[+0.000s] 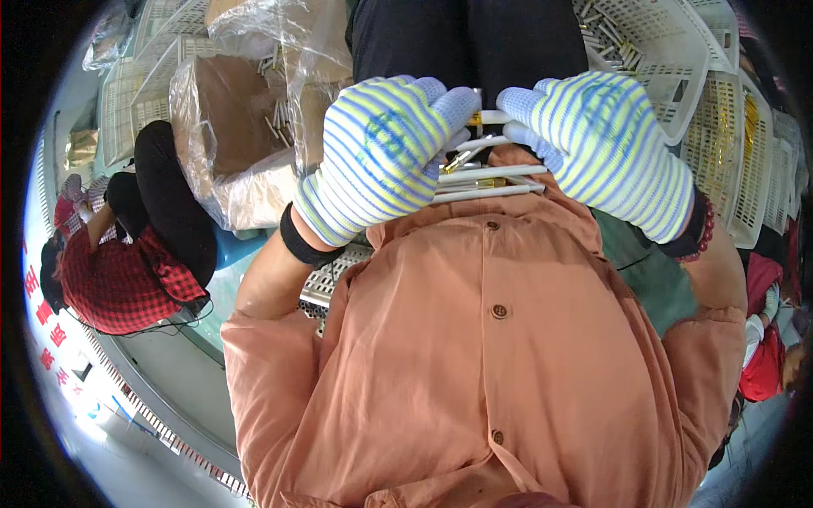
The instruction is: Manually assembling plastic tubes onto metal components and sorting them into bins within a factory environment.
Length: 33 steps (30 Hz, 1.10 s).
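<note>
My left hand [385, 152] and my right hand [603, 152] wear striped knit gloves and come close together above my lap. Fingers and thumbs are closed on both hands. Between the fingertips runs a short slim white tube [492, 117] with a dark and gold part by the left fingers; the gloves cover its ends. Just below it, a second white tube and a metallic piece [464, 156] show between the hands, partly hidden by the left fingers. Several more slim white tubes [495, 172] lie side by side on my lap, against the hem of my shirt.
Ahead on the left stands a plastic-lined cardboard box [229, 118] with similar tubes inside. White perforated crates [677, 80] stand ahead on the right, one holding many white and gold tubes [611, 44]. A person in a red checked shirt [118, 275] sits at the left.
</note>
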Each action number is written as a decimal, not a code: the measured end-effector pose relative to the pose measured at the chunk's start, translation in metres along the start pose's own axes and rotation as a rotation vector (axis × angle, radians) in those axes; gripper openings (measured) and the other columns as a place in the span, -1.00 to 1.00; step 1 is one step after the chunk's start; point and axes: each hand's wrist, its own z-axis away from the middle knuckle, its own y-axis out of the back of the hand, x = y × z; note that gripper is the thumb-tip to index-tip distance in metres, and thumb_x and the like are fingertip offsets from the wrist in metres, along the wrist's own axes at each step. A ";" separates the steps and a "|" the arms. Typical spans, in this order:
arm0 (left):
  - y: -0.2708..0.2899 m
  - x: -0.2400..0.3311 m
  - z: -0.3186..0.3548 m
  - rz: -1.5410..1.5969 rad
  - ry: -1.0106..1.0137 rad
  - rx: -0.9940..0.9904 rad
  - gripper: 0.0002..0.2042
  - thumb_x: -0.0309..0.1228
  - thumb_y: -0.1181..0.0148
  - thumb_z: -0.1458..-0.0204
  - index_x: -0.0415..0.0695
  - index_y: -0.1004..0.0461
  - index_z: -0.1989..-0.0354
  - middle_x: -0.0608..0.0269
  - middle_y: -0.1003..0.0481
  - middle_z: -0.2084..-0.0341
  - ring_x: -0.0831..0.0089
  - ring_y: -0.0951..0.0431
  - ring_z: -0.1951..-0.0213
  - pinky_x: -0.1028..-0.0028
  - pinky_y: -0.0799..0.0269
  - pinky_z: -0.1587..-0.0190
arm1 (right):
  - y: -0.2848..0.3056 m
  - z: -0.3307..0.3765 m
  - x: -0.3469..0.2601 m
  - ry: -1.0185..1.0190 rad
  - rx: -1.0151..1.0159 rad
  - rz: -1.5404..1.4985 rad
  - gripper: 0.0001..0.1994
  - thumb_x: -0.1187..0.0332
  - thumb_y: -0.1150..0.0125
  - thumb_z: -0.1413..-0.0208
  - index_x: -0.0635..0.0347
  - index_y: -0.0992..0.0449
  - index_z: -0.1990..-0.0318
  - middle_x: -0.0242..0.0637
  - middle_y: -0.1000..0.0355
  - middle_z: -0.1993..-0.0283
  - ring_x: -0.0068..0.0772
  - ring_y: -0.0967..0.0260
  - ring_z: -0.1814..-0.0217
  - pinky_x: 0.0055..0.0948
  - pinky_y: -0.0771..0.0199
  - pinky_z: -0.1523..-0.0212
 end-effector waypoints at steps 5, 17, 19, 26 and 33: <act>-0.006 -0.001 0.007 -0.083 0.070 -0.275 -0.63 -0.42 -0.30 0.02 -0.05 -0.55 -0.03 0.15 -0.53 0.45 0.11 -0.56 0.36 0.19 -0.45 0.33 | -0.029 0.001 0.002 -0.134 -0.122 -0.142 -0.77 0.28 -0.28 -0.21 0.16 -0.64 0.05 -0.14 -0.59 0.29 -0.05 -0.57 0.26 -0.24 -0.57 0.22; 0.001 -0.033 0.067 0.404 0.755 0.087 -0.81 -0.51 -0.30 -0.05 -0.17 -0.64 0.14 0.19 -0.60 0.40 0.42 -0.56 0.41 0.42 -0.47 0.32 | -0.084 -0.002 0.000 -0.075 -0.421 -0.210 -0.85 0.34 -0.24 -0.11 0.06 -0.68 0.20 -0.14 -0.60 0.33 -0.04 -0.57 0.24 -0.09 -0.57 0.15; 0.001 -0.015 0.046 0.573 0.961 0.141 -0.84 -0.40 -0.29 -0.19 -0.13 -0.69 0.12 0.31 -0.54 0.56 0.67 -0.47 0.54 0.55 -0.37 0.45 | -0.092 -0.005 -0.005 0.101 -0.310 0.087 -0.87 0.30 -0.27 -0.08 0.06 -0.69 0.27 -0.13 -0.60 0.38 -0.05 -0.58 0.26 -0.07 -0.57 0.16; -0.013 0.011 0.041 1.103 0.915 0.202 -0.73 -0.40 -0.12 -0.33 -0.18 -0.57 -0.13 0.23 -0.64 0.27 0.63 -0.57 0.31 0.59 -0.51 0.19 | -0.055 0.002 0.005 -0.340 0.049 -0.634 -0.69 0.15 -0.39 -0.11 0.14 -0.68 0.10 -0.06 -0.60 0.27 0.02 -0.57 0.25 -0.20 -0.56 0.16; -0.019 0.027 0.010 1.099 0.831 0.064 -0.57 -0.38 -0.21 -0.29 -0.23 -0.41 -0.29 0.26 -0.62 0.17 0.54 -0.56 0.21 0.46 -0.51 0.11 | -0.029 -0.003 -0.020 -0.579 0.164 -1.121 -0.72 0.27 -0.32 -0.25 0.23 -0.64 -0.03 -0.21 -0.63 0.33 -0.52 -0.54 0.33 -0.48 -0.55 0.21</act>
